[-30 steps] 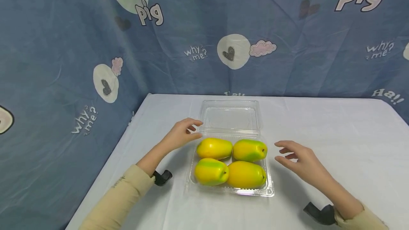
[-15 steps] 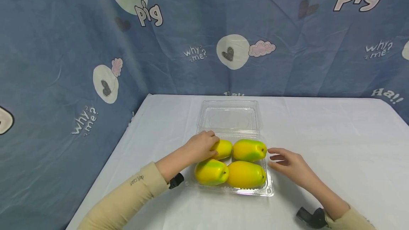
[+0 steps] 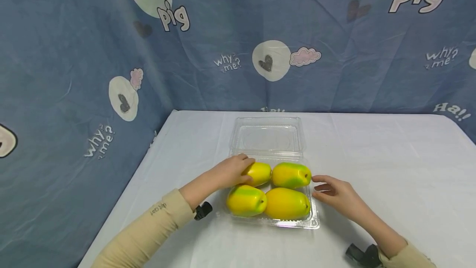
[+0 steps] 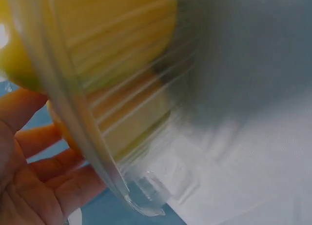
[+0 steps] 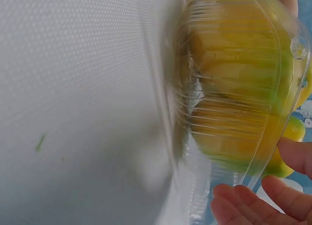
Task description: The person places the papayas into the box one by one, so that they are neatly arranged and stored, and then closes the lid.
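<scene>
A clear plastic clamshell box (image 3: pixel 314 220) lies open on the table, with several oblong yellow-green papayas in its base. In the head view, my left hand (image 3: pixel 231 171) grips the back left papaya (image 3: pixel 261 173) from its left end, thumb in front and fingers over the top. The front left papaya (image 3: pixel 246 200) sits just below that hand. My right hand (image 3: pixel 336 193), fingers loosely bent, stays at the box's right side, close to the back right papaya (image 3: pixel 291 175). The right wrist view has its fingertips (image 5: pixel 229 198) right at the ribbed clear wall, holding nothing.
The box's clear lid (image 3: pixel 267 137) lies folded back behind the base. A white cloth (image 3: pixel 390 148) covers the table. Blue printed fabric (image 3: pixel 208 86) hangs along the back and left. The front right papaya (image 3: pixel 288 204) fills the near corner.
My left hand has moved right and down from beside the lid onto the back left papaya and taken hold of it. My right hand has come slightly left, toward the box.
</scene>
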### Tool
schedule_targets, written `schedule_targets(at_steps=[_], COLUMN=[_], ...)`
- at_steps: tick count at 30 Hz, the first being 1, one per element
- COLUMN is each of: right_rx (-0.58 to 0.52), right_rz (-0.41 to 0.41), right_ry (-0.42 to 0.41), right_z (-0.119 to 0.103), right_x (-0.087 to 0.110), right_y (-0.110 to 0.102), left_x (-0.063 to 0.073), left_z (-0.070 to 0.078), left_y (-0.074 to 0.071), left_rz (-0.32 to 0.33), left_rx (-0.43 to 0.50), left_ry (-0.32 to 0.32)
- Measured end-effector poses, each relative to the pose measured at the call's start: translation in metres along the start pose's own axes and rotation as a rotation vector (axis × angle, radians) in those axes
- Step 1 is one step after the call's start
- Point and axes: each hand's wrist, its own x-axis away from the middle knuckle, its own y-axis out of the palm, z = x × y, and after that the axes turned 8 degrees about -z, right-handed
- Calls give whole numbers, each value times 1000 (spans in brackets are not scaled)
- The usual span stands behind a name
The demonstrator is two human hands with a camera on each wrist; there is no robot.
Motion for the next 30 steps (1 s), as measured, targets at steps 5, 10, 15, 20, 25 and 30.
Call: schedule_targets(at_steps=[5,10,15,20,25,30], right_rx=[-7,-12,-14,1,117,233], right_rz=[-12,-21,-28,-28,16,113], right_ry=[-6,-13,-21,-14,-69,-139], right_z=[1,2,2,0,-8,-14], right_x=[-1,-1,-1,0,0,-7], right_y=[0,0,-1,-3,-2,4], left_x=[-1,-1,0,1,1,0], left_z=[-12,-24,-31,-33,-30,-29], left_y=[1,5,11,14,14,13], left_rz=[-15,3,20,58,95,96], left_rx=[113,207,268,210,118,135], left_ry=[52,119,211,298,321,297])
